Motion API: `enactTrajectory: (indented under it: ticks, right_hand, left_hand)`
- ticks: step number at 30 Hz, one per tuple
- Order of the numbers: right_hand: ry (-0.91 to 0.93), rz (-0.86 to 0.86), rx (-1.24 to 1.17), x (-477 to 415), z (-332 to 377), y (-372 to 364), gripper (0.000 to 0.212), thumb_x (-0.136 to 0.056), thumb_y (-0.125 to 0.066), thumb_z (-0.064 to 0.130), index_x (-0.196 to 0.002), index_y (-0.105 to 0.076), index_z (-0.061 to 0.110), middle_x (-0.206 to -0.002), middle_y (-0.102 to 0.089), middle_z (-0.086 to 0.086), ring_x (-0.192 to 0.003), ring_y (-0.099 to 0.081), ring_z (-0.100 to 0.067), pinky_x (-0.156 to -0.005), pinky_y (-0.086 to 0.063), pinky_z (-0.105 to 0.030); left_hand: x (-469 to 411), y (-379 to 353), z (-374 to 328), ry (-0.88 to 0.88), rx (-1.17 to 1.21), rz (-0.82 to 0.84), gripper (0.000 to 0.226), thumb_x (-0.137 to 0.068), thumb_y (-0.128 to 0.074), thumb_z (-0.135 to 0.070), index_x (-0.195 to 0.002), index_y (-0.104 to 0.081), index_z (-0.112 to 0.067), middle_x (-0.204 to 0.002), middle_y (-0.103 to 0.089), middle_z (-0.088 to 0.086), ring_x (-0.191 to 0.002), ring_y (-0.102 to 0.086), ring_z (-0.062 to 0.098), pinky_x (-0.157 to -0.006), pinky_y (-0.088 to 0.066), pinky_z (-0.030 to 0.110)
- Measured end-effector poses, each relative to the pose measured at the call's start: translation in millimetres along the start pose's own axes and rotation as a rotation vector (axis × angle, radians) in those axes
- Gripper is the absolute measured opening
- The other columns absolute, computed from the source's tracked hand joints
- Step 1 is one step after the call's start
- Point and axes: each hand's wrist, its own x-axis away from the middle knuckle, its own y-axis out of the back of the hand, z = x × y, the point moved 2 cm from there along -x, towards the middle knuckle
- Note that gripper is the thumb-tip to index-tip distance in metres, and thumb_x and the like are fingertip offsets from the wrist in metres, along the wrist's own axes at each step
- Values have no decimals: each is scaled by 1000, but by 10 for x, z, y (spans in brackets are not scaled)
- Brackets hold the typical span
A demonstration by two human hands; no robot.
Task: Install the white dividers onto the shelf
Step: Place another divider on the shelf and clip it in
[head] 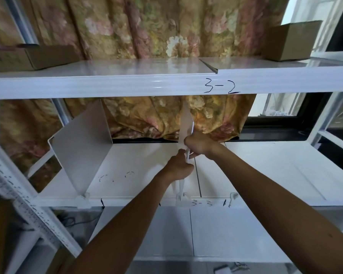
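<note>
A white divider (186,123) stands edge-on to me in the middle of the white shelf (265,167), which is marked 3-3. My right hand (198,144) grips its front edge higher up. My left hand (179,167) grips the same edge lower down, just above a white clip (181,199) on the shelf's front rail. Another white divider (81,153) stands upright on the left of the shelf, its front seated in a clip (83,198). A third clip (233,195) sits on the rail to the right with nothing in it.
The upper shelf (147,80), marked 3-2, carries a cardboard box (28,56) at left and another (291,42) at right. A floral curtain (147,26) hangs behind. A perforated white upright (28,214) runs down the left side.
</note>
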Motion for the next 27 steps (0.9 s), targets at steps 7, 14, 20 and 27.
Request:
enactTrajectory:
  ticks: [7,14,20,27]
  right_hand:
    - [-24,26,72,-25,-83,-64,15,-92,-43,0,-100,-55,0,-98,-66,-25,-85,-69,-38,-79,-62,-49]
    - [-64,6,48,-147,-138,-98,22,-92,-43,0,-110,-56,-4,-93,-62,-19,-80,-66,-36,-83,-60,-49]
    - [-62,18,102,-290,-110,-117,33,-95,-44,6,-128,-43,2,-98,-57,-17,-80,-67,-34,-79,-62,-48]
    - [-67,33,169,-379,-117,-173,23,-93,-45,4,-115,-47,1,-81,-59,-15,-55,-67,-23,-55,-60,-33]
  left_hand:
    - [-42,-142,20,10,66,-6,69,-82,-52,-19,-148,-33,-29,-118,-59,6,-95,-65,24,-75,-63,39]
    - [-194,-155,108,14,25,-37,67,-80,-54,-21,-144,-39,-27,-123,-63,8,-103,-65,29,-81,-61,39]
    - [-328,-193,137,-13,-1,-69,56,-80,-54,-23,-136,-46,-23,-115,-65,8,-104,-65,31,-86,-58,39]
    - [-407,-189,216,-10,-31,-90,50,-83,-56,-22,-131,-46,-16,-90,-54,-1,-101,-66,32,-83,-58,39]
